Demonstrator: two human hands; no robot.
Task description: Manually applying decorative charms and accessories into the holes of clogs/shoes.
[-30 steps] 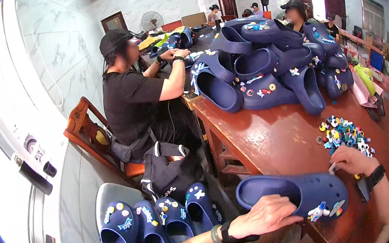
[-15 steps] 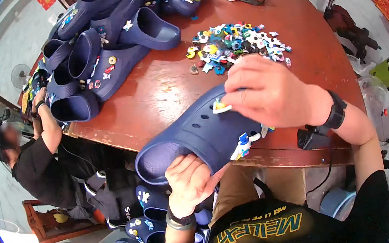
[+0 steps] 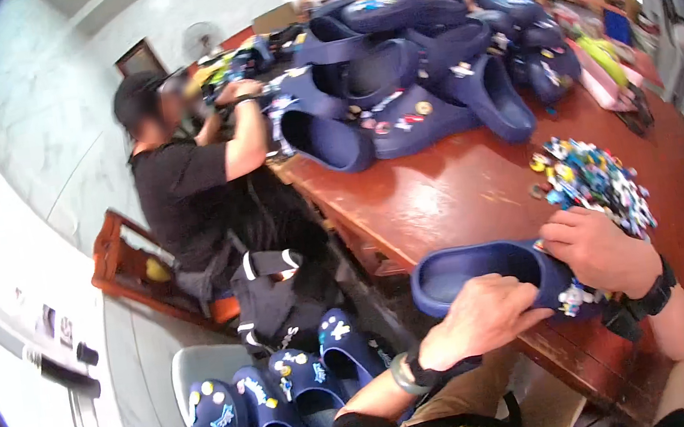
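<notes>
A navy blue clog (image 3: 499,255) is held over the near edge of the table, its opening toward the left. My left hand (image 3: 484,320) grips its near side, fingers reaching in at the opening. At the upper of the clog, my right hand (image 3: 598,253) has its fingers closed on a small shoe charm, of which only a pale and orange edge shows. Colourful charms (image 3: 574,299) sit on the toe, partly hidden below the right wrist. Beyond that hand lies a heap of loose charms (image 3: 597,180).
Navy clogs with charms (image 3: 417,130) are piled on the red-brown table (image 3: 411,213). More decorated clogs (image 3: 217,413) rest on a grey chair (image 3: 193,363) at lower left. A co-worker in black (image 3: 181,174) sits at the table's left side, by a wooden chair (image 3: 129,267).
The view has swung left, so clog, hands and charm heap appear farther right. The clog's opening is turned up more. My right fingers stay at its upper.
</notes>
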